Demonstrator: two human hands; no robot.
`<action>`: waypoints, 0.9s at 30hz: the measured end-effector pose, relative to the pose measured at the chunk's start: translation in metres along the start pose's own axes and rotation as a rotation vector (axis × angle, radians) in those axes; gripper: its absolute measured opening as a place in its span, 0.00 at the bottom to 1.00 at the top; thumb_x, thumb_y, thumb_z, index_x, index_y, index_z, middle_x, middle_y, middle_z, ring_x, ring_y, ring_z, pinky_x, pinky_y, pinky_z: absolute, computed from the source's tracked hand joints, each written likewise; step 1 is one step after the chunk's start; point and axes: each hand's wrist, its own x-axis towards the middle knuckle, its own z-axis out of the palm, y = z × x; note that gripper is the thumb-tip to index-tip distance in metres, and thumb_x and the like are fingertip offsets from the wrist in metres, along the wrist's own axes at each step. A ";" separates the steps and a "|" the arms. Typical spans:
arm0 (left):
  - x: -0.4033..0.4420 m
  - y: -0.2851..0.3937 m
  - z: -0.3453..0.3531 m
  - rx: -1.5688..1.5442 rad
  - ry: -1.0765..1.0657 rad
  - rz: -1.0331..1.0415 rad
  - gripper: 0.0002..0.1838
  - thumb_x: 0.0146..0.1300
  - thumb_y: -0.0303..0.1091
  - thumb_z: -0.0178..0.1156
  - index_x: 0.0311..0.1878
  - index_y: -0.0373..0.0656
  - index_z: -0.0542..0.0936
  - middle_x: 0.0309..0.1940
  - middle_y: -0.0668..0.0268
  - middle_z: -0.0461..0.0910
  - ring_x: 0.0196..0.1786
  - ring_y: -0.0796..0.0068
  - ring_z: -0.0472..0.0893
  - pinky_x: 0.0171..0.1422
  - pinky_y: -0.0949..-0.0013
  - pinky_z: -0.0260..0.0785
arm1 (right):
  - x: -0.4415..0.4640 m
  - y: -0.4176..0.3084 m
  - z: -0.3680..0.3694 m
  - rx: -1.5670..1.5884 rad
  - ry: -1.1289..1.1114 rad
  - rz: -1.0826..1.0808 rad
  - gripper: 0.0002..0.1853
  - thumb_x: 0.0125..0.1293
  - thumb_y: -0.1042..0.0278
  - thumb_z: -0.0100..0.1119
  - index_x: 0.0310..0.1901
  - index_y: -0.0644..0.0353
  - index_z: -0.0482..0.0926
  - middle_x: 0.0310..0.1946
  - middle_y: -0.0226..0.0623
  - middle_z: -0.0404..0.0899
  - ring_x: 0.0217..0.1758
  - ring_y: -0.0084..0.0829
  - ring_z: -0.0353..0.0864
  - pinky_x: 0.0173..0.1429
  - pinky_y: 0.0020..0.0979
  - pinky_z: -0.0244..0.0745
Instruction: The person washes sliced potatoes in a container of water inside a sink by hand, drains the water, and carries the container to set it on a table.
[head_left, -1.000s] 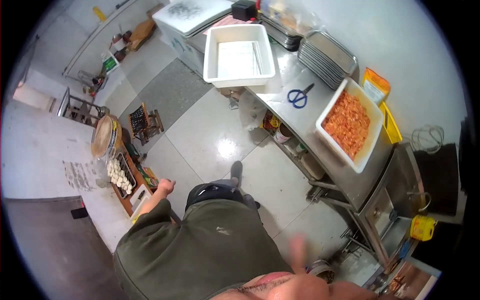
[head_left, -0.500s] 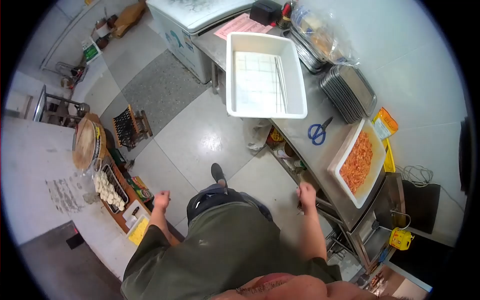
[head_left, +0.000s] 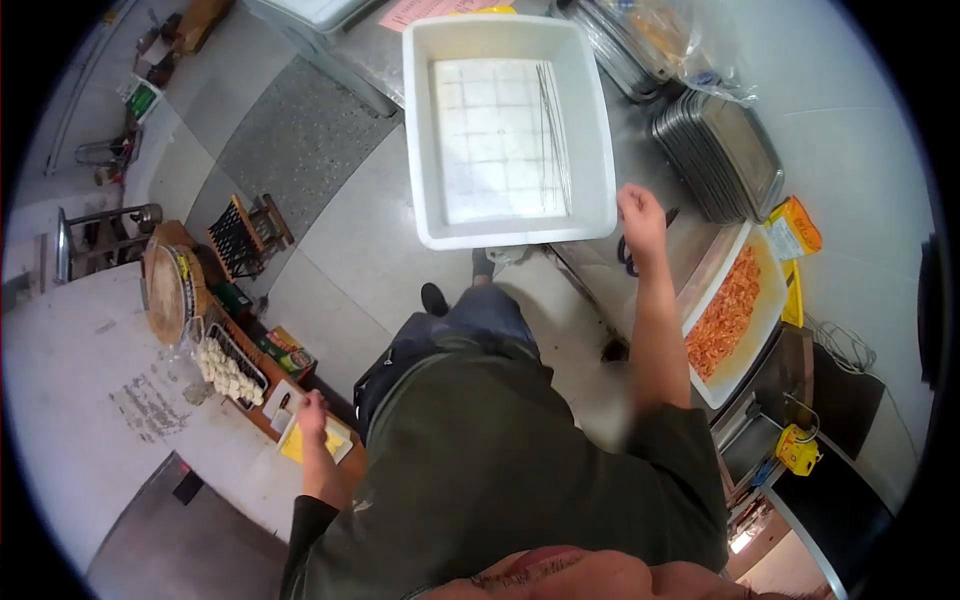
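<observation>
My right hand [head_left: 643,218] is raised beside the right wall of a large white plastic tub [head_left: 425,150], fingers curled in and nothing visible in them. Whether it touches the rim, I cannot tell. Thin metal skewers [head_left: 552,135] lie along the tub's right side. Below that hand, the blue-handled scissors [head_left: 626,258] are partly hidden on the steel table. My left hand [head_left: 313,412] hangs low at my left, loosely closed with nothing seen in it. In the view it overlaps a container of yellow food [head_left: 292,443].
On the steel table [head_left: 590,262] stand stacked metal trays [head_left: 715,155] and a white tray of orange-red meat pieces [head_left: 722,315]. Along the left side are a round chopping board [head_left: 168,293], a rack of pale pieces [head_left: 228,370] and a small stool [head_left: 240,240].
I have moved forward, so the tub looks larger and closer. My right hand has risen from beside the table edge to the tub's right side. My left hand has dropped back.
</observation>
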 end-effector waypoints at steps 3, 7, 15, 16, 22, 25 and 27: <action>-0.044 -0.018 0.008 0.134 -0.093 -0.199 0.13 0.68 0.42 0.58 0.42 0.41 0.79 0.29 0.69 0.78 0.28 0.78 0.77 0.30 0.75 0.66 | 0.027 -0.025 0.014 0.142 -0.022 0.071 0.18 0.65 0.62 0.61 0.48 0.69 0.79 0.40 0.35 0.83 0.42 0.23 0.79 0.48 0.25 0.73; -0.089 0.014 0.025 0.223 -0.123 -0.282 0.14 0.69 0.41 0.58 0.46 0.39 0.79 0.33 0.68 0.79 0.33 0.76 0.80 0.32 0.74 0.68 | 0.061 -0.035 0.019 0.187 -0.331 0.189 0.15 0.66 0.65 0.61 0.48 0.68 0.78 0.39 0.33 0.83 0.41 0.20 0.78 0.47 0.24 0.72; -0.082 0.057 0.034 0.106 0.155 -0.151 0.13 0.68 0.39 0.57 0.47 0.38 0.79 0.38 0.65 0.80 0.39 0.73 0.80 0.40 0.71 0.70 | 0.081 -0.037 0.043 0.198 -0.358 0.217 0.17 0.65 0.69 0.59 0.53 0.69 0.76 0.45 0.38 0.82 0.47 0.28 0.79 0.53 0.29 0.73; -0.076 0.048 0.034 0.082 0.142 -0.143 0.14 0.69 0.40 0.57 0.47 0.38 0.78 0.38 0.66 0.80 0.37 0.74 0.80 0.38 0.72 0.69 | 0.082 -0.038 0.043 0.233 -0.357 0.280 0.18 0.64 0.70 0.59 0.54 0.69 0.76 0.46 0.39 0.81 0.48 0.29 0.79 0.54 0.30 0.72; -0.062 0.006 0.048 -0.109 -0.051 -0.151 0.11 0.69 0.39 0.57 0.41 0.40 0.79 0.27 0.72 0.76 0.27 0.81 0.73 0.30 0.76 0.63 | 0.075 -0.051 0.048 0.278 -0.336 0.258 0.20 0.59 0.79 0.53 0.55 0.70 0.75 0.47 0.39 0.81 0.49 0.30 0.79 0.55 0.31 0.72; -0.042 -0.056 0.045 0.542 0.188 0.570 0.11 0.70 0.39 0.57 0.39 0.40 0.79 0.24 0.74 0.73 0.24 0.83 0.69 0.28 0.77 0.61 | 0.064 -0.086 0.050 0.294 -0.386 0.207 0.21 0.58 0.79 0.52 0.55 0.70 0.75 0.47 0.38 0.80 0.49 0.29 0.78 0.55 0.31 0.72; -0.030 -0.091 0.031 0.864 0.315 0.878 0.11 0.70 0.39 0.57 0.38 0.40 0.79 0.23 0.74 0.73 0.23 0.83 0.68 0.27 0.76 0.60 | 0.058 -0.108 0.058 0.148 -0.329 0.184 0.21 0.58 0.79 0.52 0.55 0.70 0.75 0.47 0.38 0.80 0.49 0.29 0.78 0.55 0.31 0.72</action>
